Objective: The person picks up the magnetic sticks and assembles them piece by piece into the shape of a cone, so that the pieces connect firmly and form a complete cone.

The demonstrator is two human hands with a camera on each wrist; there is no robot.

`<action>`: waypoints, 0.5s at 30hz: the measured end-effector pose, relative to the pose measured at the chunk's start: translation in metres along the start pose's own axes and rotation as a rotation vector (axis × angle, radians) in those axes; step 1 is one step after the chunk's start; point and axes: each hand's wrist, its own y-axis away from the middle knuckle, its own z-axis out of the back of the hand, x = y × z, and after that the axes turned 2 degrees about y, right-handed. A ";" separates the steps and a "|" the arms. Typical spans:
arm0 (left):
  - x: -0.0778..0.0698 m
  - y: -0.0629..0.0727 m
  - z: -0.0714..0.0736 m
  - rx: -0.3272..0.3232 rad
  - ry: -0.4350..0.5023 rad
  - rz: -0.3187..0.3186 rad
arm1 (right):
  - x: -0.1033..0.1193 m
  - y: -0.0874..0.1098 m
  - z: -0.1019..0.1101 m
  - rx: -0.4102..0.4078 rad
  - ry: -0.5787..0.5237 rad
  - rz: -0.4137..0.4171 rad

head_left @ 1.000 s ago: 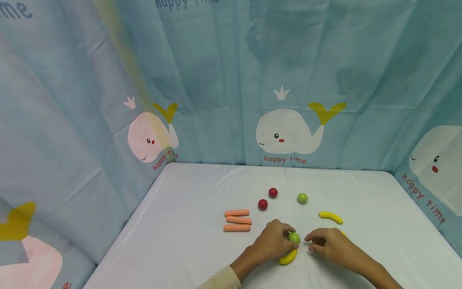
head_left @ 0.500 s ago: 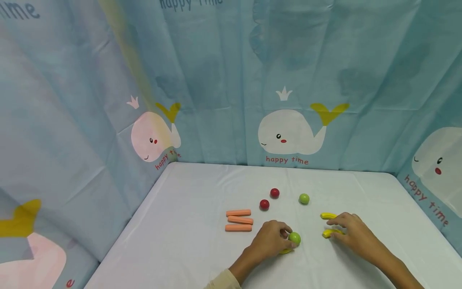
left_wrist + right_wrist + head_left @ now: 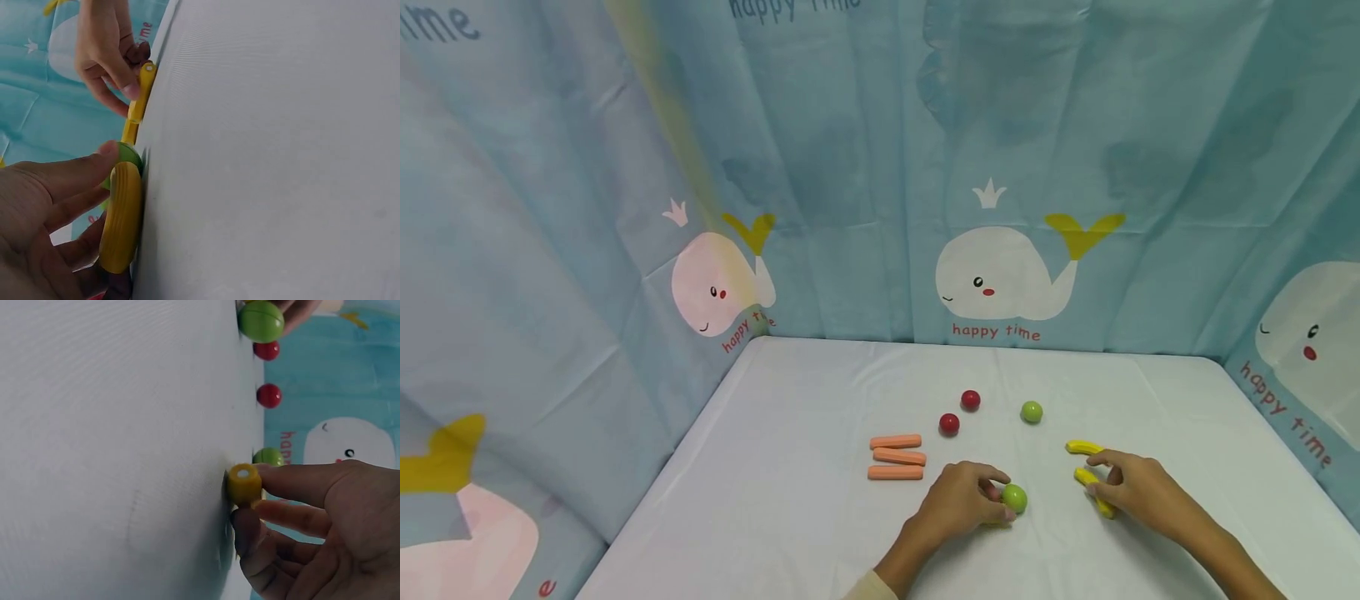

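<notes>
Most of a yellow banana point(image 3: 122, 219) disappears beneath the left hand point(image 3: 958, 502) in the head view, where only a sliver shows; the left wrist camera reveals it nearly whole, in front of a green ball point(image 3: 1014, 498). Whether ball and fruit touch is hard to tell. The right hand point(image 3: 1150, 493) covers part of a second banana point(image 3: 1095, 493), and its fingertips overlap the end of a third banana point(image 3: 1082, 447) just beyond. The right wrist view catches the second banana end-on, hiding its length, while the frame's upper edge cuts off the left hand. A pale sleeve point(image 3: 872, 587) is cropped at the bottom of the head view.

The balls are round and glossy; the bananas are curved, with lengthwise ridges, and the second has a pale spot on its tip. Three orange sticks point(image 3: 898, 457) are straight and slender. Beneath them stretches a smooth white table cover point(image 3: 775, 433); behind hangs a creased blue curtain point(image 3: 850, 167) printed with whales.

The hands are apart. The left holds the green ball between thumb and fingers, near the table surface; the right pinches the second banana, tilted in its fingertips. Two red balls point(image 3: 970, 400) and another green ball point(image 3: 1032, 412) lie beyond the hands, the sticks to the left.
</notes>
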 end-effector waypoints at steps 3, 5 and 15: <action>0.000 0.000 -0.003 -0.004 -0.064 0.010 | 0.001 0.000 0.000 0.007 -0.015 -0.030; 0.000 0.000 -0.004 -0.012 -0.101 0.010 | 0.002 0.001 0.000 0.009 -0.023 -0.033; -0.001 0.004 -0.007 -0.075 -0.261 -0.023 | 0.005 0.002 0.000 0.046 -0.094 -0.098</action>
